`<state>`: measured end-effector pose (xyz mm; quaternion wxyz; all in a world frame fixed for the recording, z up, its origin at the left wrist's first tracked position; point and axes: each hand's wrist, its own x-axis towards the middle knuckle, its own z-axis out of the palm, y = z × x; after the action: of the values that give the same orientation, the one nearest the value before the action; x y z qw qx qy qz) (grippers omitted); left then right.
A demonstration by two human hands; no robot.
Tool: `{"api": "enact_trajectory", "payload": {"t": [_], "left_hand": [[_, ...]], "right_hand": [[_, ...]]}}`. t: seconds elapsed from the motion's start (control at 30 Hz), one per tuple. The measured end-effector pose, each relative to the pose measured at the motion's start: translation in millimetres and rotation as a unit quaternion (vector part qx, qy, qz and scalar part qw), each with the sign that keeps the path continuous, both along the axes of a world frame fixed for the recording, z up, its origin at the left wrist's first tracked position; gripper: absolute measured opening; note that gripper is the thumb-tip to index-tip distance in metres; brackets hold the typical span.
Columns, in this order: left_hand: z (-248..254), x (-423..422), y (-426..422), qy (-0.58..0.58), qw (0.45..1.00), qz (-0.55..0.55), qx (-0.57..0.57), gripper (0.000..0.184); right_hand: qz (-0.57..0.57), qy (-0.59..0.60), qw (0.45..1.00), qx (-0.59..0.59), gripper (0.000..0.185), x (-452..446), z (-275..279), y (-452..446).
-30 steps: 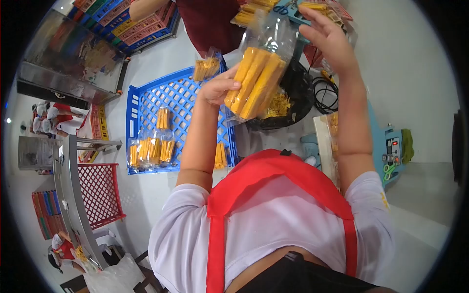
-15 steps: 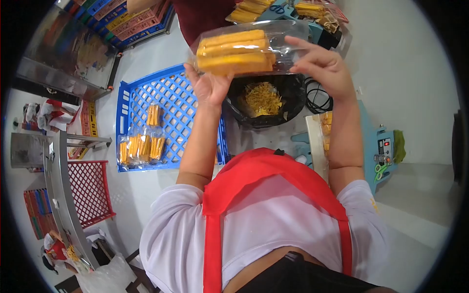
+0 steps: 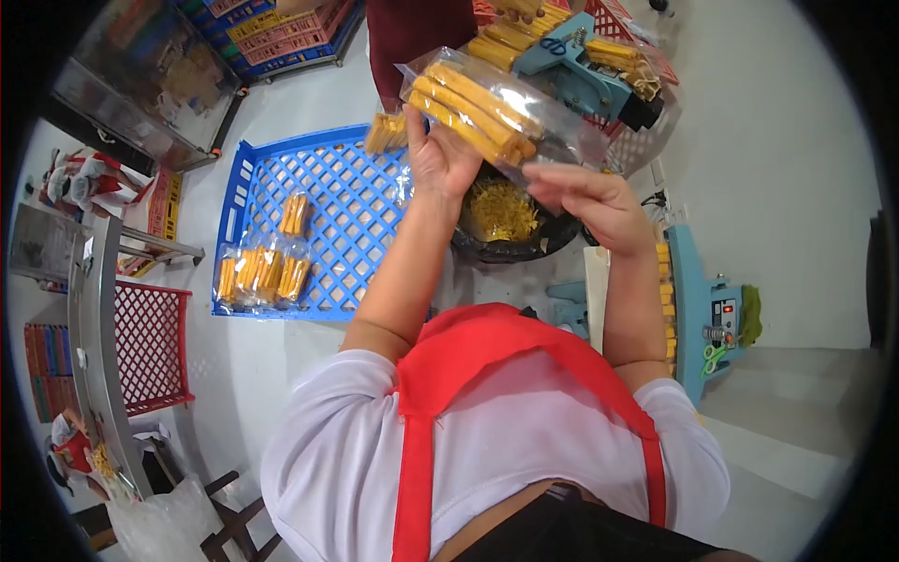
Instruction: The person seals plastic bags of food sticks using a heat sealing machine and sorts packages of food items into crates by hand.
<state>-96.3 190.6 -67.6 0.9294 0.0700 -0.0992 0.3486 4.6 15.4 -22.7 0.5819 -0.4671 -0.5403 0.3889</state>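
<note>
A clear plastic bag of long yellow sticks [image 3: 473, 105] is held up in front of me, tilted down to the right. My left hand [image 3: 444, 161] supports it from beneath, with the thumb up at its left end and the other fingers behind it. At the bag's loose right end, the fingers of my right hand [image 3: 592, 200] are pressed together on the clear film. Below the bag sits a black-lined bin [image 3: 510, 251] with yellow scraps [image 3: 501, 211] in it.
A blue crate [image 3: 323, 169] at left holds several bagged bundles [image 3: 267, 272]. Sealing machines stand at right [image 3: 691, 309] and top [image 3: 585, 84]. A co-worker in a dark red garment [image 3: 412, 42] stands ahead. A metal table [image 3: 98, 328] and red crate [image 3: 150, 347] are far left.
The bag has tilted, its right end now lower. My right hand has moved down. Another bundle shows at the blue crate's far edge, and the view has shifted slightly.
</note>
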Motion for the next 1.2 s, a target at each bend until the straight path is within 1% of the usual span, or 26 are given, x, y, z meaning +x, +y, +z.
{"api": "enact_trajectory", "payload": {"t": [0.03,0.07,0.1,0.13,0.17,0.2,0.23,0.3,0.33,0.4,0.43,0.5,0.53,0.6,0.63,0.7,0.77,0.8,0.83,0.87,0.9,0.97,1.03,1.1,1.13,1.2], "left_hand": [[-1.0,-0.9,1.1,-0.012,1.0,-0.012,-0.006,0.059],[-2.6,0.2,1.2,-0.003,1.0,0.002,0.004,0.061],[-1.4,0.5,1.2,-0.003,1.0,0.002,0.009,0.061],[0.1,1.3,0.7,0.002,1.0,0.005,0.015,0.062],[1.3,1.9,-0.6,0.007,1.0,0.006,0.019,0.062],[5.1,1.2,-3.5,0.028,0.999,0.011,0.029,0.064],[5.2,2.6,-5.4,0.03,0.999,0.005,0.033,0.064],[5.6,9.2,-8.2,0.039,0.999,-0.006,0.027,0.067],[7.7,11.8,-10.4,0.04,0.998,-0.017,0.037,0.067],[12.9,15.3,-16.7,0.017,0.997,-0.036,0.066,0.071],[15.9,17.6,-18.5,0.019,0.995,-0.054,0.079,0.071],[20.6,21.9,-23.0,-0.007,0.994,-0.078,0.077,0.073],[23.9,25.0,-24.6,-0.002,0.992,-0.094,0.087,0.073],[30.1,30.3,-32.5,0.012,0.989,-0.106,0.101,0.072],[32.6,31.9,-35.9,0.026,0.988,-0.103,0.11,0.071],[35.9,34.0,-43.4,0.032,0.986,-0.124,0.105,0.072],[38.3,33.5,-51.3,0.006,0.977,-0.159,0.145,0.064],[38.0,35.7,-53.0,0.009,0.976,-0.164,0.144,0.064],[36.0,37.4,-54.4,0.046,0.976,-0.153,0.15,0.059],[33.3,37.3,-55.5,0.086,0.974,-0.141,0.155,0.055],[32.1,38.3,-55.6,0.09,0.974,-0.141,0.152,0.055],[33.3,42.3,-55.8,0.066,0.972,-0.175,0.142,0.052],[36.2,41.9,-60.2,0.056,0.971,-0.179,0.146,0.052],[34.0,42.5,-62.2,0.048,0.97,-0.185,0.151,0.052],[30.7,42.7,-62.0,0.048,0.97,-0.184,0.148,0.052],[27.2,43.2,-61.5,0.046,0.972,-0.18,0.144,0.052]], "right_hand": [[0.049,0.084,0.995,0.007,0.029,-2.8,-0.4,-2.7],[0.063,0.162,0.985,-0.015,0.028,-5.2,-0.2,-4.6],[0.065,0.161,0.985,-0.01,0.028,-8.5,-1.3,-4.1],[-0.022,0.098,0.995,-0.013,0.03,-11.0,-3.5,-3.3],[-0.111,0.035,0.993,-0.018,0.033,-13.9,-5.0,-3.4],[-0.173,-0.006,0.985,0.012,0.036,-21.3,-5.4,-1.0],[-0.179,-0.003,0.984,0.016,0.036,-24.9,-5.0,0.7],[-0.234,-0.108,0.963,0.081,0.037,-27.0,-2.4,2.0],[-0.246,-0.105,0.959,0.089,0.037,-25.9,-0.7,1.7],[-0.29,-0.248,0.92,0.088,0.038,-23.6,2.6,-0.5],[-0.31,-0.244,0.914,0.095,0.038,-22.4,6.2,-3.3],[-0.306,-0.268,0.912,0.048,0.039,-19.8,12.9,-13.1],[-0.323,-0.265,0.907,0.049,0.039,-15.9,12.7,-16.4],[-0.31,-0.33,0.888,0.082,0.036,-6.6,11.5,-20.2],[-0.318,-0.329,0.885,0.081,0.036,-4.4,12.2,-22.0],[-0.359,-0.36,0.849,0.147,0.036,-2.5,12.7,-24.3],[-0.379,-0.35,0.843,0.152,0.036,-6.2,17.3,-29.2],[-0.393,-0.342,0.839,0.158,0.036,-7.9,20.3,-32.4],[-0.395,-0.339,0.84,0.154,0.036,-9.0,22.3,-36.8],[-0.374,-0.366,0.842,0.131,0.037,-10.1,23.7,-41.2],[-0.351,-0.393,0.843,0.111,0.039,-10.2,23.5,-43.5],[-0.359,-0.403,0.836,0.097,0.037,-9.5,20.2,-46.7],[-0.364,-0.416,0.829,0.083,0.035,-9.2,20.6,-46.8],[-0.376,-0.412,0.818,0.141,0.037,-9.6,23.3,-45.8],[-0.373,-0.411,0.82,0.14,0.037,-9.1,23.0,-46.9],[-0.332,-0.436,0.831,0.099,0.039,-5.5,22.3,-50.6]]}}
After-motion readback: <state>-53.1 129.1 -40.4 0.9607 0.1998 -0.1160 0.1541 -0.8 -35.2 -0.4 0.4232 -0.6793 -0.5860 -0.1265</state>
